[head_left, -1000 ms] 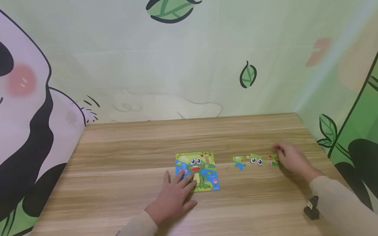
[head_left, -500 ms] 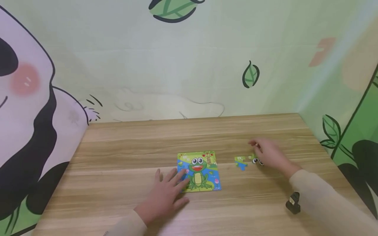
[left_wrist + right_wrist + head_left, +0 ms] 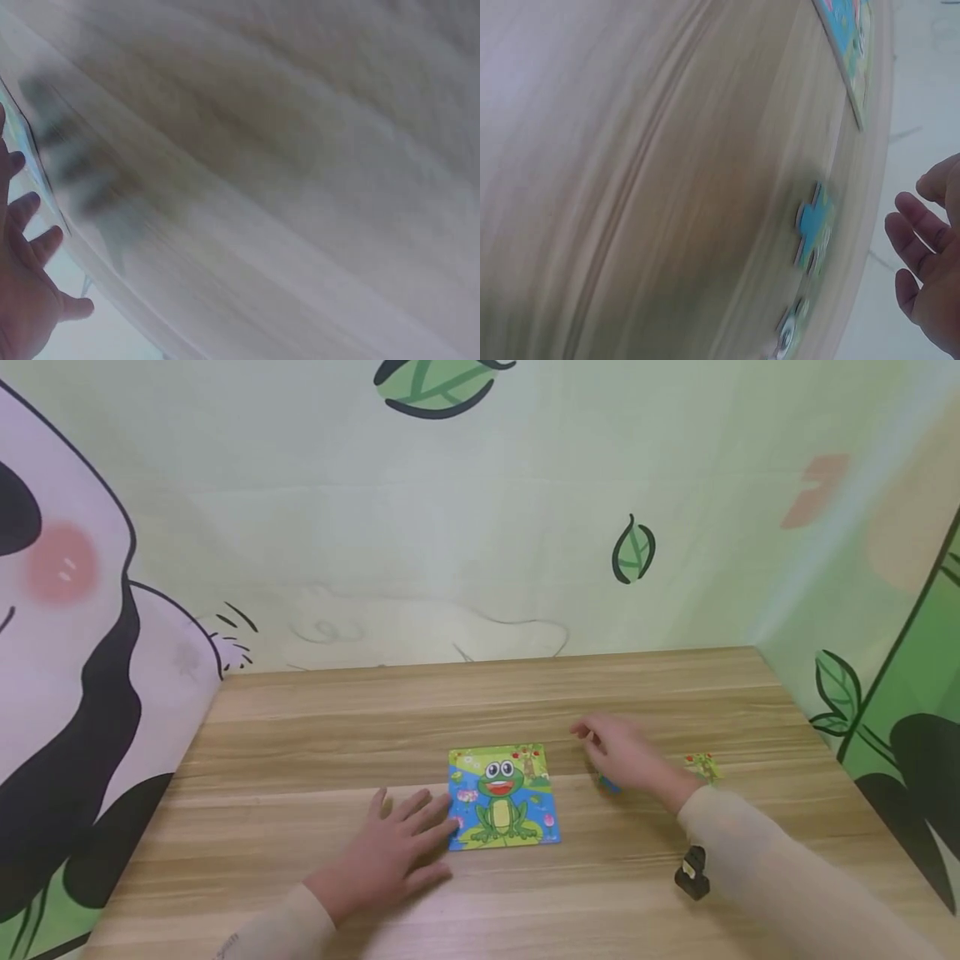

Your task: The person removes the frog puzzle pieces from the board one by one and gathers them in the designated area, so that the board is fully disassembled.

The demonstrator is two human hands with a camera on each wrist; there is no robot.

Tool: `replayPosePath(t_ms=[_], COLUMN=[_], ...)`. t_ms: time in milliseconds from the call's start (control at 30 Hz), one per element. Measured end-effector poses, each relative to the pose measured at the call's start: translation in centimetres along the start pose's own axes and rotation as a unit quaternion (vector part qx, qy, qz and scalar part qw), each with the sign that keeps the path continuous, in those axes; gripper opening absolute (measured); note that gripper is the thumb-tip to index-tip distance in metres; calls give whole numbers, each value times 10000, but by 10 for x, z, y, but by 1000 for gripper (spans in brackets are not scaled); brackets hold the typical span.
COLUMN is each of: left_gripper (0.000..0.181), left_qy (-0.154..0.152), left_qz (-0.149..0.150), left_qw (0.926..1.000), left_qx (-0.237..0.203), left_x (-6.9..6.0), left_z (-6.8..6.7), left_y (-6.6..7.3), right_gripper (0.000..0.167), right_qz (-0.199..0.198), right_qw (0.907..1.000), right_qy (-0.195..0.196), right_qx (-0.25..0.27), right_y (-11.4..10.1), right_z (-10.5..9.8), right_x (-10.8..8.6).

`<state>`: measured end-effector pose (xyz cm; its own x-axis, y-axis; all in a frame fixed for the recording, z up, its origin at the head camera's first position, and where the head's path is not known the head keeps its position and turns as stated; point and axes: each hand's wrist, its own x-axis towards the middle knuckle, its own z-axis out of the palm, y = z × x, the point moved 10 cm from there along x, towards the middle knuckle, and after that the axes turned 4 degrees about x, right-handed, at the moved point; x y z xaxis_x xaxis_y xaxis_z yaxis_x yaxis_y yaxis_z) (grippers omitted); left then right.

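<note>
A square frog picture point(image 3: 504, 797) lies flat near the middle of the table. At its left edge is my left hand point(image 3: 386, 856), fingers straight and spread, its fingertips at the picture's border. My right hand point(image 3: 626, 756) hovers right of the picture with loosely bent fingers. Nothing shows between those fingers in the right wrist view. Below it on the wood lie a blue and green jigsaw piece point(image 3: 814, 225) and a piece with the frog's eyes point(image 3: 787, 330), both largely hidden in the head view. A third piece with a tree and red fruit point(image 3: 703, 767) lies farther right.
The wood-grain table point(image 3: 337, 718) meets a pale green cloth wall point(image 3: 315, 527) printed with leaves and a panda at the left. A small black clip-like device point(image 3: 693, 872) is at the right sleeve.
My right hand has moved left from the tree piece, past the eye piece, to above the blue and green one. The left hand has slid left off most of the frog picture.
</note>
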<state>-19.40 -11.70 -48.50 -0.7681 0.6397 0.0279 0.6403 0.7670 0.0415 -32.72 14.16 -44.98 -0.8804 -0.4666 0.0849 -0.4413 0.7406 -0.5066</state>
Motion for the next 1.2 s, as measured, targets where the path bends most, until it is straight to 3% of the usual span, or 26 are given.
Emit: replayPosePath(t_ms=[167, 433, 700, 933, 1200], left_gripper=[58, 69, 106, 128, 134], left_qy=[23, 83, -403, -677, -970], left_qz=[184, -284, -793, -793, -857], left_qw=[9998, 9991, 9938, 9914, 9881], left_qx=[-57, -312, -666, -787, -834], left_x=[3, 24, 46, 59, 63], left_z=[0, -1, 12, 17, 25], left_y=[-7, -30, -53, -58, -64], right_gripper=[25, 24, 26, 27, 29], right_qz=[-17, 49, 222, 298, -74], right_qw=[10000, 10000, 9997, 9989, 9980], right_qy=[-46, -14, -93, -292, -562], right_qx=[9, -31, 65, 219, 296], right_y=[-9, -9, -7, -14, -41], right_z=[10, 12, 16, 24, 42], right_x=[5, 6, 4, 6, 13])
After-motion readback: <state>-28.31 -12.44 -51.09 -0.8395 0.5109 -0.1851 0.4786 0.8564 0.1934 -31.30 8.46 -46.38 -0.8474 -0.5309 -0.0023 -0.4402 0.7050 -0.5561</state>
